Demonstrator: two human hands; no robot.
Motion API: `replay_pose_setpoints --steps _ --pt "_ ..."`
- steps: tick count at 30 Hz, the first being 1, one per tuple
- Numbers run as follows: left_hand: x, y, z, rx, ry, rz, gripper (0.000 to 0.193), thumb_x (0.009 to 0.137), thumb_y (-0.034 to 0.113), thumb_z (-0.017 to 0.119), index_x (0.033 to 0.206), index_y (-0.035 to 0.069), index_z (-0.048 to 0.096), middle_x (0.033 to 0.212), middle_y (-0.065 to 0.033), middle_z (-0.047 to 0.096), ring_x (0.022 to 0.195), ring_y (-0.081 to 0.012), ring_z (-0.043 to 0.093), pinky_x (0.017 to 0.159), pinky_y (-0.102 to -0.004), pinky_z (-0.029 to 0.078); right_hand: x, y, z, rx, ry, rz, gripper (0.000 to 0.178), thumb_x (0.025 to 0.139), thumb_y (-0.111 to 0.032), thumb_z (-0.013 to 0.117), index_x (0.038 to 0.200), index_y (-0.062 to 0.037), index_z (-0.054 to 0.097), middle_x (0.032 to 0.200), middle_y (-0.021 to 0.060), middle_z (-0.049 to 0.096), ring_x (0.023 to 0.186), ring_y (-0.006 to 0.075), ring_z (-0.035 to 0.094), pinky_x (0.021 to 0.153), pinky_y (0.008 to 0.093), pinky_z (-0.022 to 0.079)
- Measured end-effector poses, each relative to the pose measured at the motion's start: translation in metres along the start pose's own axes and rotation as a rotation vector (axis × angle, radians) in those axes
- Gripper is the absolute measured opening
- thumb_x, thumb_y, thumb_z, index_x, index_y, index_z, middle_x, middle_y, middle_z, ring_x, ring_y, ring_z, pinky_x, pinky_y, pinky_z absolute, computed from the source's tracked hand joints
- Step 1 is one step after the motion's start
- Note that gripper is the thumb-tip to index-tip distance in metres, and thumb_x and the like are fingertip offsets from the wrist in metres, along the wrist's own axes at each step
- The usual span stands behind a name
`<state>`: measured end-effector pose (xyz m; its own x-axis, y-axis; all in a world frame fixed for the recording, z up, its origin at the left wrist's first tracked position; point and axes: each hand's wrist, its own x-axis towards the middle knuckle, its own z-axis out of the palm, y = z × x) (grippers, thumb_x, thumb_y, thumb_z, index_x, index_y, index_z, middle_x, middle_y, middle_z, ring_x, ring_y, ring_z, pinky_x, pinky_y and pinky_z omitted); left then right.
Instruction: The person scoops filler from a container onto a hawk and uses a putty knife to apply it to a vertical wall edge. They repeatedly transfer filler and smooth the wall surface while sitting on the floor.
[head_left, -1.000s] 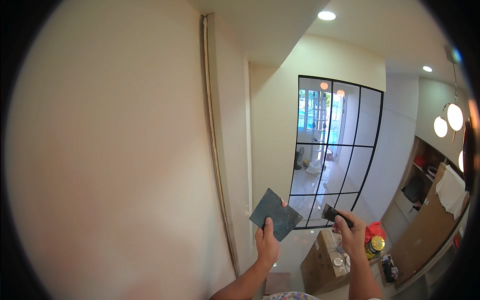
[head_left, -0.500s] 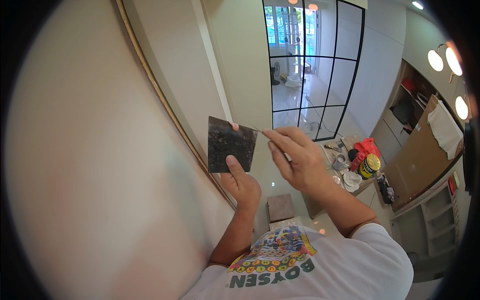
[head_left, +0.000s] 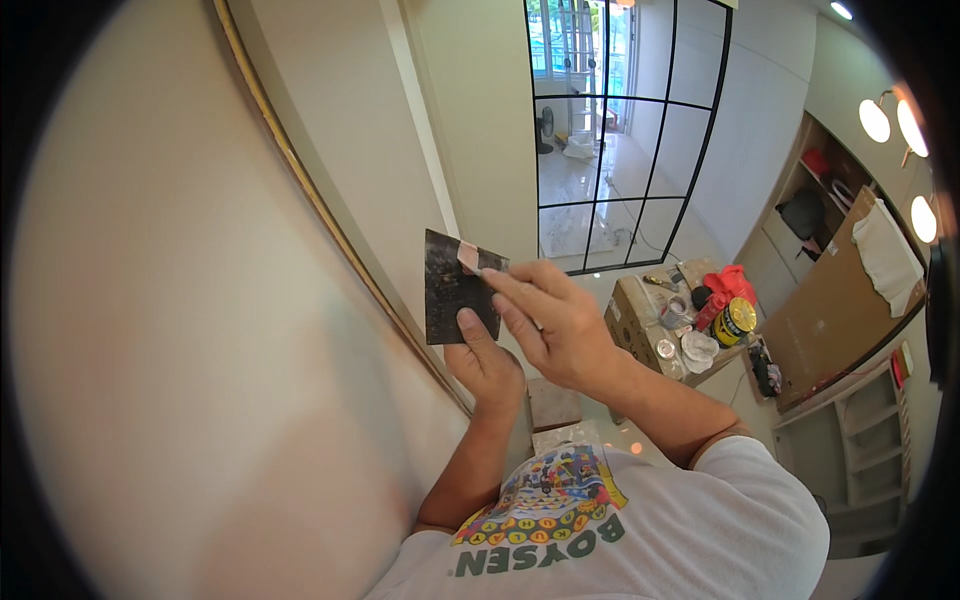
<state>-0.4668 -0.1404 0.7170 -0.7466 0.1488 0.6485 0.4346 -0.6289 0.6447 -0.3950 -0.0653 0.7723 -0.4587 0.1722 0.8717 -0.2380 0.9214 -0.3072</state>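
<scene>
My left hand [head_left: 487, 372] holds a dark, square, flat plate [head_left: 455, 290] from below, its thumb pressed on the stained face. Pinched in my right hand [head_left: 560, 325] is a small scraper [head_left: 469, 258] with a thin blade. That blade lies against the plate near its upper edge, where a pinkish, putty-like patch shows; how much is paste and how much blade I cannot tell. My fingers hide most of the scraper's handle. Both hands are in front of my chest, just right of a pale wall [head_left: 200, 350].
A wooden strip [head_left: 290, 150] runs along the wall. On the right stands a cardboard box [head_left: 630, 318] bearing a yellow-and-black can [head_left: 735, 322], a red bag [head_left: 728, 284] and other supplies. Beyond is a black-framed glass partition [head_left: 600, 150]. A brown board [head_left: 820, 310] leans at far right.
My right hand has moved left, bringing the scraper from beside the plate's right corner onto its face. The plate has turned slightly in my left hand's hold.
</scene>
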Motion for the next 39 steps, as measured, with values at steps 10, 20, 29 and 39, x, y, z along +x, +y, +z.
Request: replay_pose_setpoints --steps 10,20,29,39 --pt "-0.002 -0.001 -0.001 0.035 0.023 -0.058 0.047 0.118 0.027 0.039 0.146 -0.009 0.052 0.142 -0.0173 0.059 0.127 -0.0267 0.063 0.108 -0.0396 0.053 0.001 -0.001 -0.002 -0.013 -0.021 0.050 0.032 0.095 -0.007 0.075 0.128 -0.0037 0.076 0.107 0.0159 0.073 0.085 0.0332 0.072 0.073 0.0411 0.059" --pt "-0.007 -0.006 -0.002 0.065 0.032 -0.077 0.045 0.118 0.024 0.039 0.143 -0.011 0.053 0.146 -0.0239 0.058 0.128 -0.0292 0.064 0.106 -0.0400 0.055 -0.006 0.001 0.004 0.028 0.007 0.057 0.034 0.095 -0.007 0.074 0.129 -0.0066 0.076 0.107 0.0139 0.071 0.091 0.0321 0.069 0.075 0.0423 0.058" --pt "0.016 -0.009 -0.022 -0.569 0.239 -0.599 0.040 0.114 0.025 0.051 0.141 -0.004 0.059 0.133 -0.0135 0.070 0.121 -0.0243 0.070 0.104 -0.0393 0.056 0.015 0.038 -0.044 -0.117 -0.061 -0.174 0.045 0.085 0.001 0.079 0.128 -0.0113 0.078 0.114 0.0083 0.074 0.099 0.0320 0.066 0.084 0.0405 0.056" --pt "0.020 0.000 -0.022 -0.754 0.064 -1.042 0.036 0.108 0.023 0.061 0.139 0.004 0.063 0.131 -0.0089 0.074 0.120 -0.0203 0.071 0.105 -0.0383 0.057 -0.010 0.058 -0.046 -0.063 -0.146 -0.154 0.046 0.081 0.008 0.076 0.123 -0.0100 0.081 0.123 0.0076 0.075 0.112 0.0333 0.064 0.094 0.0410 0.055"
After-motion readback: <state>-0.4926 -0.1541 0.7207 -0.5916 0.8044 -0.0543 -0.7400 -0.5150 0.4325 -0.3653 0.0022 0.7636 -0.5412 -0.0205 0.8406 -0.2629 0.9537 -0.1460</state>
